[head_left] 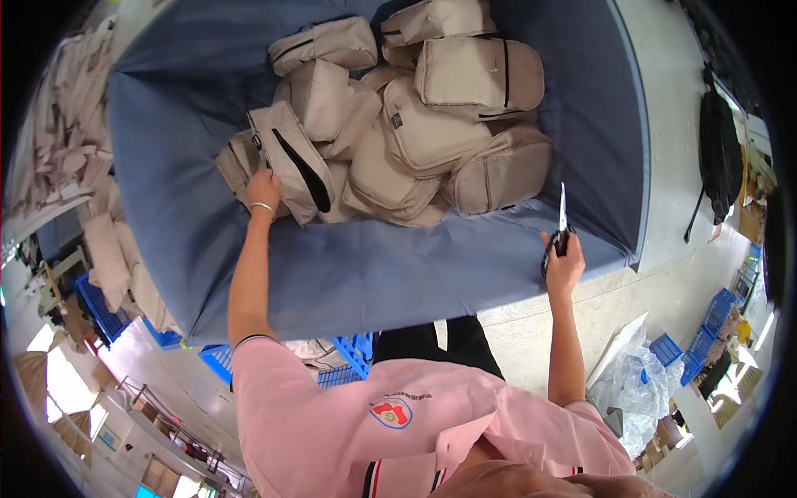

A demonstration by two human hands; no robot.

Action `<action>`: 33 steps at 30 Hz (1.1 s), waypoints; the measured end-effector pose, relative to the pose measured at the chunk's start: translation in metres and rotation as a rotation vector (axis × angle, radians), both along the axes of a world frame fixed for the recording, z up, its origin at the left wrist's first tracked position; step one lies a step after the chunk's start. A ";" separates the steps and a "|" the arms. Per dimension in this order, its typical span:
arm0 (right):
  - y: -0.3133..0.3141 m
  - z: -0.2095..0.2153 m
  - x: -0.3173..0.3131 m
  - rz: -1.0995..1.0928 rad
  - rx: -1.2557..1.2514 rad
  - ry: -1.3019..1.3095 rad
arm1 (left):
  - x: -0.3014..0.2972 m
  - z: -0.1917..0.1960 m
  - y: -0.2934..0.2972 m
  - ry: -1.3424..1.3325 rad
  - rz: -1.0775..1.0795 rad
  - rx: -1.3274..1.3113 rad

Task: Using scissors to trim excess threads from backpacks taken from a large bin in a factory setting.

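My left hand (263, 189) is closed on the near-left edge of a beige fabric bag (278, 137) with a dark zipper, which stands tilted at the left of a heap. In my right hand (566, 267) is a pair of scissors (563, 217), its blades pointing up and away from me and its dark handles within my fingers. The scissors are over the near right part of a large blue fabric-lined bin (332, 278). Several similar beige bags (481, 75) are piled inside the bin, some partly covered by others.
Beige fabric pieces (108, 249) are stacked left of the bin. Blue plastic crates (104, 305) stand at the left, with another blue crate (710, 311) at the far right. Clear plastic sheeting (639, 386) lies at the lower right. A black bag (719, 153) is at the right.
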State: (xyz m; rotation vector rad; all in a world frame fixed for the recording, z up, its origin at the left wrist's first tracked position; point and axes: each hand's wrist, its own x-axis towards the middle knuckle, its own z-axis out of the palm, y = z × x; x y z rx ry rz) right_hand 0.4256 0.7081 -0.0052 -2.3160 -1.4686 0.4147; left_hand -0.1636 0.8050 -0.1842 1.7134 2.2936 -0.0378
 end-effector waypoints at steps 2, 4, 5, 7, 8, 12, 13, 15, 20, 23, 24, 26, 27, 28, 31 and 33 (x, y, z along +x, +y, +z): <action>-0.007 0.002 0.009 -0.003 0.019 0.016 | 0.013 0.080 0.012 0.011 -0.118 0.058; -0.011 0.004 0.009 0.043 0.090 0.100 | 0.030 0.166 -0.005 -0.104 -0.289 0.166; -0.013 0.006 0.010 0.065 0.133 0.162 | 0.046 0.213 -0.015 -0.087 -0.287 0.182; -0.024 0.009 0.007 0.031 0.217 0.370 | 0.092 0.302 -0.043 -0.261 -0.366 0.254; -0.028 0.026 -0.002 0.013 0.235 0.504 | 0.114 0.341 -0.062 -0.247 -0.365 0.262; -0.066 0.109 -0.020 -0.019 0.163 0.858 | 0.216 0.437 -0.126 -0.580 -0.554 0.138; -0.078 0.125 -0.018 -0.006 0.171 1.051 | 0.243 0.445 -0.139 -0.675 -0.584 0.101; -0.104 0.147 0.001 -0.025 0.206 1.231 | 0.299 0.441 -0.155 -0.793 -0.737 0.057; -0.155 0.137 0.051 -0.092 0.191 1.206 | 0.450 0.368 -0.197 -0.935 -0.871 0.045; -0.180 0.114 0.076 -0.248 0.111 1.172 | 0.509 0.313 -0.223 -0.969 -0.889 0.073; -0.190 0.101 0.085 -0.323 0.106 1.241 | 0.523 0.304 -0.230 -0.920 -0.899 0.072; -0.204 0.087 0.091 -0.412 0.187 1.344 | 0.533 0.295 -0.241 -0.821 -0.938 0.035; -0.206 0.081 0.091 -0.434 0.205 1.348 | 0.531 0.295 -0.240 -0.818 -0.963 0.022; -0.206 0.076 0.090 -0.438 0.250 1.318 | 0.529 0.295 -0.238 -0.850 -0.975 -0.034; -0.209 0.072 0.082 -0.443 0.213 1.217 | 0.519 0.286 -0.242 -0.860 -1.011 -0.113; -0.207 0.069 0.075 -0.392 0.138 1.003 | 0.515 0.281 -0.245 -0.916 -1.034 -0.207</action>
